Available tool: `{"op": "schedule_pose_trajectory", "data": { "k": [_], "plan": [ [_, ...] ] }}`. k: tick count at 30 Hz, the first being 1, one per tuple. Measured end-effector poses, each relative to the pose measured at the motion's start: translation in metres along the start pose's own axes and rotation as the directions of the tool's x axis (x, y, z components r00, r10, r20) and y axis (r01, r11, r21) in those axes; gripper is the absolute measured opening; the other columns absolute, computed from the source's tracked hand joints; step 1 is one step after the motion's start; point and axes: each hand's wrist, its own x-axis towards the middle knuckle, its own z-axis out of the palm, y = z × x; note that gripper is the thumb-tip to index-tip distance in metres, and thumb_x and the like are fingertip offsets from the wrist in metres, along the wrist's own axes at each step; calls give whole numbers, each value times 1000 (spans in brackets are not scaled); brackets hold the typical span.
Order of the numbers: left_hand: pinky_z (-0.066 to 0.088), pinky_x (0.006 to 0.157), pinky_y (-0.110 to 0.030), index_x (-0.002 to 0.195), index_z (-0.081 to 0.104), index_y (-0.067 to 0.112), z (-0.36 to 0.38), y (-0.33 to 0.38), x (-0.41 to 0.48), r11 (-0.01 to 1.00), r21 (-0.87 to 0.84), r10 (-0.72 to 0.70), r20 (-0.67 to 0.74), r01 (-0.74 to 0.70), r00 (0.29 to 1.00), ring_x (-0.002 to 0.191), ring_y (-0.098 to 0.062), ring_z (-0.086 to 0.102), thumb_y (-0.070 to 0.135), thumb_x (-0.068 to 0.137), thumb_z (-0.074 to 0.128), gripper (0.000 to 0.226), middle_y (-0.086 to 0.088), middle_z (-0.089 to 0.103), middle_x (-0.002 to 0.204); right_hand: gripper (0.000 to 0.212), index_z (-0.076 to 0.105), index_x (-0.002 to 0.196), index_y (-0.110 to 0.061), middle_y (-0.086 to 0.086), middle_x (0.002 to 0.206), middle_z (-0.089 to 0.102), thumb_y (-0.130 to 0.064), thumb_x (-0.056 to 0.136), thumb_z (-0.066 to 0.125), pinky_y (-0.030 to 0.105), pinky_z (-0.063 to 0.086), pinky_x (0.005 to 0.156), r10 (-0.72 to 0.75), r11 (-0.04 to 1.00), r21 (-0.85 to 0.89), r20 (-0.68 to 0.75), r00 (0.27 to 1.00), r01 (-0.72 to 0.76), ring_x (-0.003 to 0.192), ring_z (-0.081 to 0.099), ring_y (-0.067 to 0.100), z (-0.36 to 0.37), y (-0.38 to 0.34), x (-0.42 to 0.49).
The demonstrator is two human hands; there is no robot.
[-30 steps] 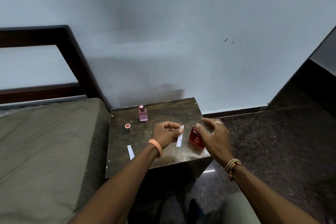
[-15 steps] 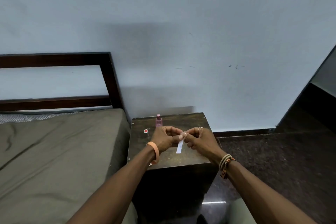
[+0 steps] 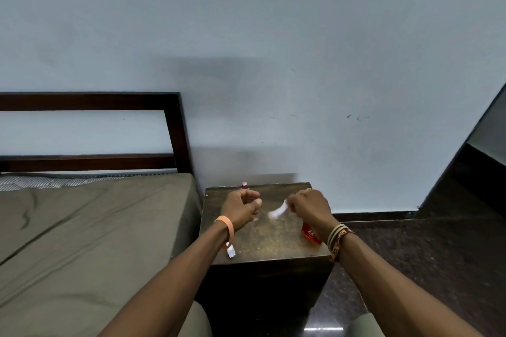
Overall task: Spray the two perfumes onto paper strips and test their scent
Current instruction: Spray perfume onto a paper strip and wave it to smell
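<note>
Blur smears the paper strip (image 3: pixel 278 212) my right hand (image 3: pixel 309 206) pinches; my left hand (image 3: pixel 241 209) curls empty, hiding most of the pink bottle (image 3: pixel 244 185); the red bottle (image 3: pixel 310 235) crowds the surface (image 3: pixel 273 238) edge.

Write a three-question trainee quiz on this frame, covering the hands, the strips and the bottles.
1. True or false: the right hand pinches a paper strip over the table.
2. Where is the red perfume bottle? A) near the table's right edge, partly hidden by the right wrist; B) at the table's far left corner; C) in the middle of the table.
3. Fill in: the second paper strip lies at the table's front ___ edge.

Key: 1 true; 2 A; 3 left.
</note>
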Motion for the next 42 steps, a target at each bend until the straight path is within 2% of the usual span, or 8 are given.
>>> {"op": "schedule_pose_trajectory", "data": {
  "k": [4, 13, 17, 22, 26, 36, 40, 42],
  "plan": [
    [51, 90, -27, 103, 69, 16, -3, -5, 3, 944, 322, 110, -120, -66, 987, 92, -12, 64, 14, 83, 68, 20, 0, 71, 104, 14, 72, 78, -3, 9, 70, 66, -13, 86, 66, 35, 46, 59, 1, 986, 167, 73, 997, -13, 62, 57, 19, 2, -8, -3],
    [50, 91, -27, 105, 70, 17, -8, 0, 9, 893, 441, 178, -159, -92, 971, 93, -13, 65, 16, 86, 62, 21, 2, 71, 110, 11, 71, 78, -7, 9, 67, 64, -11, 84, 63, 30, 44, 57, 95, 906, 389, 196, 976, -166, 56, 55, 18, -6, -18, 3],
    [51, 91, -29, 103, 69, 18, -8, -3, 7, 889, 451, 172, -163, -82, 972, 94, -15, 65, 15, 86, 62, 18, 0, 71, 108, 17, 71, 73, -2, 10, 66, 63, -13, 84, 63, 33, 42, 59, 24, 1000, -3, 120, 992, -24, 58, 52, 17, -6, -10, 3],
    [48, 87, -24, 104, 69, 16, -10, -2, 8, 874, 477, 193, -159, -96, 968, 90, -14, 63, 14, 86, 62, 19, -1, 70, 110, 10, 70, 82, -4, 8, 66, 63, -10, 85, 63, 31, 45, 59, 75, 898, 403, 256, 964, -177, 58, 56, 18, -8, -22, 3],
    [49, 85, -24, 105, 69, 14, -4, 2, 11, 881, 460, 203, -161, -109, 966, 93, -14, 64, 14, 87, 63, 19, -3, 68, 118, 12, 70, 75, -2, 8, 64, 60, -10, 82, 65, 30, 40, 56, 58, 996, 61, 128, 990, -66, 57, 50, 16, -10, -10, 6],
    [52, 81, -24, 104, 71, 15, -7, 16, 14, 883, 443, 259, -181, -157, 949, 88, -13, 65, 15, 85, 65, 20, 0, 72, 100, 16, 73, 87, 0, 12, 76, 67, -14, 80, 69, 32, 46, 62, 64, 893, 429, 169, 984, -132, 69, 60, 22, -16, -18, 9],
    [53, 82, -25, 103, 71, 15, -6, 15, 11, 885, 436, 264, -184, -162, 947, 87, -12, 65, 16, 84, 66, 20, 0, 72, 101, 20, 69, 68, -1, 9, 66, 62, -19, 78, 69, 36, 45, 62, -60, 997, -47, 70, 996, 63, 62, 53, 20, -12, -8, 8],
    [53, 84, -27, 106, 69, 15, -5, 12, 8, 885, 433, 263, -167, -169, 950, 91, -13, 64, 16, 85, 66, 21, 1, 70, 104, 17, 72, 78, 1, 11, 71, 64, -14, 84, 66, 36, 47, 63, -46, 993, 109, 105, 993, 34, 63, 56, 20, -10, -7, 7]
  ]
}}
